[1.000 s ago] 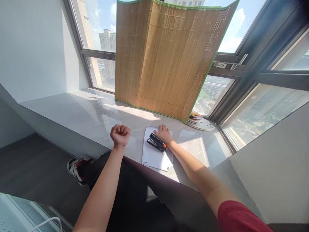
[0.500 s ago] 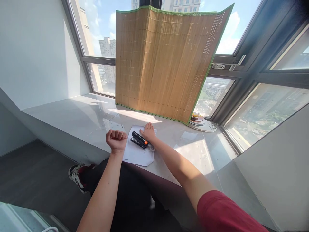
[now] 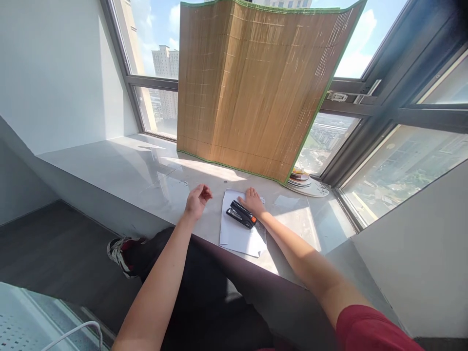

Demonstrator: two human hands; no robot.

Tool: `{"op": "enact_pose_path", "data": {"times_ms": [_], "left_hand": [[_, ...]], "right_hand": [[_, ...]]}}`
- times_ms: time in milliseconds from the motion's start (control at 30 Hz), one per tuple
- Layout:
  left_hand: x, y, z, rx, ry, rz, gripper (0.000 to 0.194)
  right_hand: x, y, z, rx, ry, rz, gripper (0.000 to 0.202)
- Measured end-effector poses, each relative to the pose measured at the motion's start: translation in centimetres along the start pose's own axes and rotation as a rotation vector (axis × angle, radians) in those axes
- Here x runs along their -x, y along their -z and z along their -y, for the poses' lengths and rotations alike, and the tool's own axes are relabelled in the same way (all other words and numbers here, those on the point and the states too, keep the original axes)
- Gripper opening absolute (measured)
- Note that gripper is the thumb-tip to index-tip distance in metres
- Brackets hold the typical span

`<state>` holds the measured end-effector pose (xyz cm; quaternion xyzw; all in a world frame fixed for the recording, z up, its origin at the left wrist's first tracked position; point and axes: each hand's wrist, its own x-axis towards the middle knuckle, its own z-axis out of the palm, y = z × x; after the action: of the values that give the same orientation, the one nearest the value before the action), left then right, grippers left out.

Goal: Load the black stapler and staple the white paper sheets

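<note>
My right hand [image 3: 253, 201] lies flat on the far right part of the white paper [image 3: 236, 238], its fingers stretched out. A black stapler [image 3: 241, 213] with an orange end rests on the sheets, just left of that wrist. To the left of the paper, my left hand [image 3: 198, 201] hovers over the sill with loosely curled fingers. Nothing shows in it, though its palm is partly hidden. A tiny dark piece [image 3: 225, 182], too small to name, lies on the sill beyond the paper.
A bamboo mat [image 3: 252, 92] with green edging stands against the window. Stacked plates [image 3: 305, 185] sit at its right foot. A pale flat sheet [image 3: 287, 201] lies right of my right hand. My legs are below the sill's front edge [image 3: 208, 240].
The paper and stapler have shifted right along the sill with my right hand on the paper. My left hand has moved right and forward, and its fist has loosened.
</note>
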<state>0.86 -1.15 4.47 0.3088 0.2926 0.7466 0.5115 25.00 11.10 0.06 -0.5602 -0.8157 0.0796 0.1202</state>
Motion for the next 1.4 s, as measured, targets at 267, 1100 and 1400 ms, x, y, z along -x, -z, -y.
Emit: {"op": "enact_pose_path", "data": {"times_ms": [267, 1100, 1400], "left_hand": [[-0.9, 0.9, 4.4, -0.457, 0.128, 0.079, 0.023], [5.1, -4.4, 6.5, -1.280, -0.492, 1.168, 0.031], [5.5, -4.6, 6.2, -1.367, -0.438, 1.343, 0.046]], "right_hand": [[3.6, 4.2, -0.9, -0.478, 0.131, -0.143, 0.067], [19.2, 9.8, -14.9, -0.516, 0.167, -0.027, 0.043], [18.6, 8.4, -12.8, -0.446, 0.283, -0.020, 0.037]]}}
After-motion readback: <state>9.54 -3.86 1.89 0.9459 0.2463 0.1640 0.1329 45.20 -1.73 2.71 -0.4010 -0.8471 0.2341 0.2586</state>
